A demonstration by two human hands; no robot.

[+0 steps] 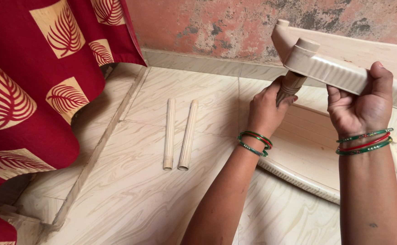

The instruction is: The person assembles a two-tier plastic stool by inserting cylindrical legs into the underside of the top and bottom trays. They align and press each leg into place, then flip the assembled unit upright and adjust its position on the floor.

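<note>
Above tiled floor point(130, 190) — left hand point(266, 109) grips post point(290, 86), right hand point(359, 109) clamps shelf point(334, 68).

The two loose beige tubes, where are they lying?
The two beige tubes lie side by side on the tiled floor, left of the left hand and right of the red curtain.

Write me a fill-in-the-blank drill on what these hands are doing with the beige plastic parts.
1. The left hand grips a ribbed ____ under the corner socket.
2. The right hand holds the beige shelf tray by its ____.
3. ____ spare tubes lie side by side on the floor tiles.
4. Both wrists wear ____.

Missing words: tube; rim; Two; bangles
</note>
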